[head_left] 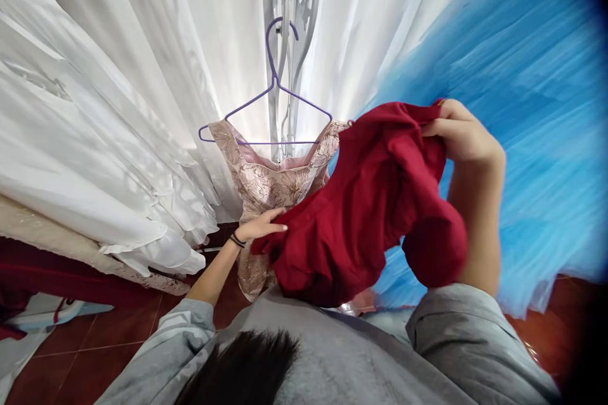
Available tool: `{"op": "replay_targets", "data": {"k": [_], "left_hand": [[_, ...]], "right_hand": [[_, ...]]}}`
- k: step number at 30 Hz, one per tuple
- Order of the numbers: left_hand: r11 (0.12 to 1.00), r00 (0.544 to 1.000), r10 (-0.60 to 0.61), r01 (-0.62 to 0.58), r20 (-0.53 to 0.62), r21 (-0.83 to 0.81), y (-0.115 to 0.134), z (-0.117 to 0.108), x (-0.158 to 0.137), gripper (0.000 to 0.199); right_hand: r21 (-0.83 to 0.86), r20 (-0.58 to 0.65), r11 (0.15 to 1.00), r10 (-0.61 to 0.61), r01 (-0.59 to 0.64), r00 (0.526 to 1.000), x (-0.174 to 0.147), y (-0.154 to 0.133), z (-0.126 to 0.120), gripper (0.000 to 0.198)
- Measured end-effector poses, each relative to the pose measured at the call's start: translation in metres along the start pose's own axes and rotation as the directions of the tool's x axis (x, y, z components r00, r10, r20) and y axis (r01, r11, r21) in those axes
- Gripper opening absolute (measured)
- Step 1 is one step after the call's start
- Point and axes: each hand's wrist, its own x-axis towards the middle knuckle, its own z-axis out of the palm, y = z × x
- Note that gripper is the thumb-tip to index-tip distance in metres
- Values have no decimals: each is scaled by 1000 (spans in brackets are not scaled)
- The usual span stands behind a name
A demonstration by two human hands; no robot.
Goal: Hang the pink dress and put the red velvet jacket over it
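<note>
A dark red cloth garment [342,228] is stretched between my hands in front of my body. My right hand [468,130] is raised at the right, its fingers closed on the garment's upper edge. Lower down at the left, my left hand [261,226], with a dark band at the wrist, touches the garment's other end; its thumb and a finger stretch out along the red cloth, and the rest are hidden. Behind the red cloth, a pale pink patterned dress [266,186] hangs by its straps on a purple hanger [251,101]. The red garment covers part of the dress.
White curtains [213,25] hang along the back and left, with a grey metal scrollwork stand [304,25] among them. Blue tulle [536,139] fills the right side. At the lower left, dark red fabric [95,275] lies near a light blue hanger [80,311] above the tiled floor [109,335].
</note>
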Motion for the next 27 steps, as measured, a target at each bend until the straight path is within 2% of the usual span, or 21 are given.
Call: {"op": "replay_targets", "data": {"k": [2,4,6,8,9,10,12,13,15,17,18,20,22,24,26,27], "left_hand": [[1000,987,16,-13,-161,17,12,-20,-14,48],[999,979,26,-31,-201,-21,30,-36,-26,47],[995,979,22,-41,-202,-88,49,-46,-34,48],[985,969,15,-57,-248,-162,67,-49,-37,48],[978,959,9,-68,-284,-198,75,-49,-37,49],[970,947,2,-80,-321,-230,81,-47,-37,50],[954,923,-2,-114,-385,-276,93,-42,-35,51],[947,912,7,-138,-410,-291,98,-39,-35,52],[932,888,35,-194,-458,-305,106,-35,-34,51],[923,869,46,-226,-493,-312,112,-32,-34,48],[920,866,47,-232,-497,-316,113,-30,-34,47],[917,880,49,-227,-472,-328,115,-27,-35,44],[914,909,57,-214,-413,-345,115,-24,-36,41],[913,932,64,-199,-356,-355,114,-23,-38,38],[918,945,58,-178,-323,-355,112,-26,-40,36],[923,948,46,-160,-314,-351,110,-29,-41,37]], "right_hand": [[-162,74,987,19,-7,997,-8,-2,-6,43],[-339,74,941,27,0,997,-13,0,-5,39],[-428,21,904,3,6,1000,-17,5,2,33],[-406,-108,914,-61,12,992,-18,12,15,15],[-375,-197,927,-99,19,975,-19,16,22,20],[-342,-278,939,-133,32,951,-19,20,30,36],[-267,-336,960,-174,84,926,-21,30,50,60],[-214,-293,970,-181,120,939,-23,34,62,64],[-34,-102,984,-179,176,979,-30,40,90,69],[157,34,974,-168,160,985,-42,37,122,82],[201,55,967,-170,156,984,-48,31,139,90],[179,43,963,-213,202,976,-59,14,171,99],[110,62,951,-297,289,953,-65,-7,199,89],[111,66,928,-364,356,929,-67,-25,218,56],[183,38,904,-400,387,916,-64,-37,225,17],[230,15,892,-402,388,916,-63,-42,225,10]]}}
